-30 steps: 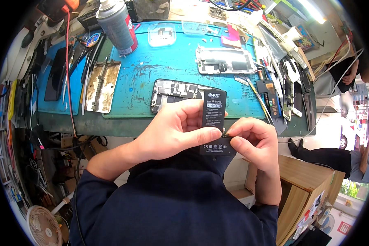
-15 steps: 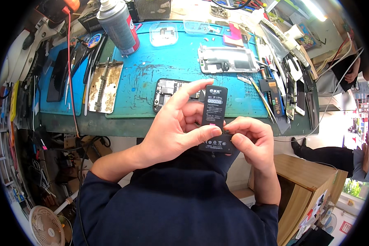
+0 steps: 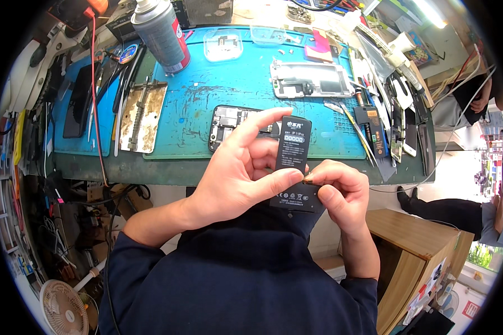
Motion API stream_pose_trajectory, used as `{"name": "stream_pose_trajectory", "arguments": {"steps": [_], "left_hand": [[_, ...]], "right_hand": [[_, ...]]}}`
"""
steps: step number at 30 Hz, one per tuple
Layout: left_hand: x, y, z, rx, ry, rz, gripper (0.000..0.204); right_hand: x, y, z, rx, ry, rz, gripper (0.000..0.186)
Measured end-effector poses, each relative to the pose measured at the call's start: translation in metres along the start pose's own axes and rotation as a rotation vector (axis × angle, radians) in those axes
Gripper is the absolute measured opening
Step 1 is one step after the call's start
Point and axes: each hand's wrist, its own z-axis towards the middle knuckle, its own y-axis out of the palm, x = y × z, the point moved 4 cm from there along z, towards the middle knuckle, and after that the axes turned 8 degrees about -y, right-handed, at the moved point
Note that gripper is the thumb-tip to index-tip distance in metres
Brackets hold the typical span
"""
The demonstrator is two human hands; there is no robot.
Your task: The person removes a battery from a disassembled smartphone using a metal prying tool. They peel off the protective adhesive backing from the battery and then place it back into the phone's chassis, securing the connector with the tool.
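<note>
By the bench edge [image 3: 167, 174] at six o'clock, the left hand [image 3: 243, 170], index finger [image 3: 269, 116] extended, gripped a battery [image 3: 294, 146] from nine o'clock, while the curled right hand [image 3: 343, 192] pinched its small tab [image 3: 307, 181] at four o'clock.

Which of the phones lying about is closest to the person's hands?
The opened dark phone: only it is partly hidden behind the left hand. The silver phone frame lies farther back, the black phone farther left.

The battery [image 3: 294, 148] is showing black with white lettering; the mat [image 3: 179, 125] is showing bright blue, dark-streaked; the spray can [image 3: 161, 36] is wearing grey and red; the shirt [image 3: 240, 279] is showing navy.
</note>
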Motion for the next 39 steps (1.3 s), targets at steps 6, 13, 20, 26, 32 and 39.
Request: {"name": "stream_pose_trajectory", "arguments": {"steps": [6, 13, 20, 26, 32, 39], "left_hand": [[-0.001, 0.0, -0.002, -0.014, -0.04, 0.022, 0.079], [0.004, -0.001, -0.005, -0.024, -0.102, 0.2, 0.08], [0.007, -0.001, -0.007, -0.016, -0.089, 0.274, 0.079], [0.007, -0.001, -0.006, -0.027, -0.087, 0.261, 0.079], [0.007, -0.001, -0.007, -0.032, -0.09, 0.306, 0.08], [0.007, -0.001, -0.009, -0.013, -0.102, 0.337, 0.078]], "right_hand": [[-0.009, 0.0, 0.008, -0.068, -0.102, -0.262, 0.012], [-0.021, 0.005, 0.018, -0.163, -0.162, -0.496, 0.011], [-0.026, 0.008, 0.02, -0.168, -0.14, -0.533, 0.01], [-0.024, 0.008, 0.019, -0.15, -0.152, -0.54, 0.007], [-0.025, 0.01, 0.019, -0.163, -0.145, -0.58, 0.006], [-0.026, 0.012, 0.02, -0.187, -0.15, -0.632, 0.008]]}}
